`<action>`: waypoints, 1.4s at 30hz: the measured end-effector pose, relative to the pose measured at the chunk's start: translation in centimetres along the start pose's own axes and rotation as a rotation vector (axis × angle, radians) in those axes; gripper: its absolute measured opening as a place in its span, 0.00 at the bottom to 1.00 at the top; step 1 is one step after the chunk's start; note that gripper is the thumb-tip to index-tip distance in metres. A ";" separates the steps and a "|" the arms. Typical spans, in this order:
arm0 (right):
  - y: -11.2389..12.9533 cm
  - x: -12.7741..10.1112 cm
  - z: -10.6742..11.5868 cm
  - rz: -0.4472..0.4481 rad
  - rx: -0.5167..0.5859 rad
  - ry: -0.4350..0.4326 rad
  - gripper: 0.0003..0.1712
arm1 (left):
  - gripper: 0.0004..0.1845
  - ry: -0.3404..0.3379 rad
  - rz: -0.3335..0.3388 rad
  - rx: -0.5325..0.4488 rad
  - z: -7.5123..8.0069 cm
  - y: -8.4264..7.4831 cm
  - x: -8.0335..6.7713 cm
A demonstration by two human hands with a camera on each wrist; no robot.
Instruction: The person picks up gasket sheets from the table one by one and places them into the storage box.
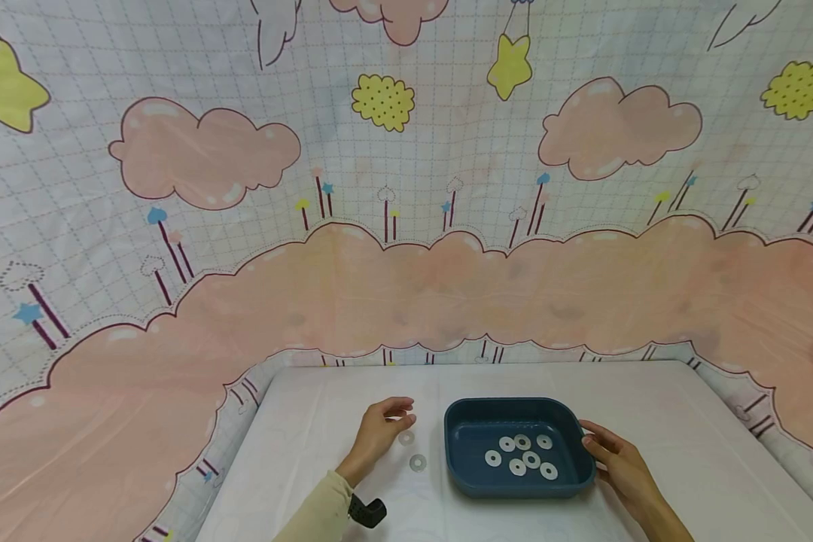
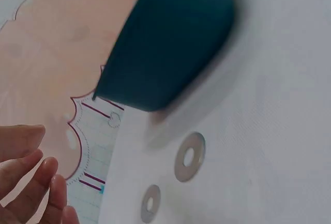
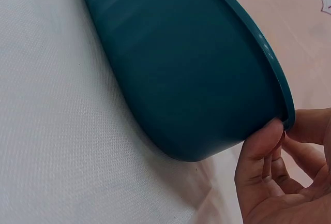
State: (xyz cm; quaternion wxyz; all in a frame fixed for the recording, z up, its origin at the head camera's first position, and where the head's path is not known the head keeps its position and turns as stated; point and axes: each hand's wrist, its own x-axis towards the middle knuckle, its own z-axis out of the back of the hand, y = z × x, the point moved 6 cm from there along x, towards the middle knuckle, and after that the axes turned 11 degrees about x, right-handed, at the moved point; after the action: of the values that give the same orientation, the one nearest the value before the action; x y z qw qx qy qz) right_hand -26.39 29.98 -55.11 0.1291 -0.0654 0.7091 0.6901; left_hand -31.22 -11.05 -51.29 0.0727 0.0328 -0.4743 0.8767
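Note:
My left hand (image 1: 379, 433) hovers left of the blue plastic tray (image 1: 515, 491), its fingers loosely bent and nothing between them in the left wrist view. Close by it, two flat metal washers (image 1: 412, 467) lie on the white table; the left wrist view shows both as pale rings (image 2: 178, 169) beside the tray. My right hand (image 1: 616, 463) grips the tray's right end. In the right wrist view its thumb (image 3: 266, 138) presses under the rim while a finger lies on the other side. Inside the tray, several similar washers (image 1: 511, 467) are scattered across the bottom.
A white cloth covers the table (image 1: 352, 380). Behind it hangs a patterned curtain (image 1: 406, 293) with pink clouds and yellow stars, which also runs down both sides. A black device (image 1: 368, 513) sits at my left wrist, beside the pale sleeve (image 1: 318, 508).

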 end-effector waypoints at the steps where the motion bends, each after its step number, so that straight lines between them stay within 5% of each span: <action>1: 0.0 0.0 0.0 0.002 0.002 0.001 0.32 | 0.17 -0.005 0.001 0.017 0.0 0.2 0.0; 8: 0.0 0.0 0.0 0.003 0.007 -0.001 0.33 | 0.19 -0.037 0.005 0.073 0.2 1.7 -0.1; 17: -0.3 0.2 0.1 -0.003 0.004 -0.004 0.32 | 0.17 -0.048 0.112 0.157 0.2 3.6 -0.7; 42: -0.2 0.0 0.1 0.003 -0.024 -0.008 0.33 | 0.13 -0.049 0.075 0.365 -1.0 5.3 -0.2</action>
State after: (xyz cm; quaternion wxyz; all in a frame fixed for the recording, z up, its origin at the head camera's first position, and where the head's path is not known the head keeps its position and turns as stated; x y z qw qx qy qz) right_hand -26.38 30.06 -55.30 0.1301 -0.0633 0.7004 0.6989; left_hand -31.83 -13.06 -56.24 0.0210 0.0492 -0.3098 0.9493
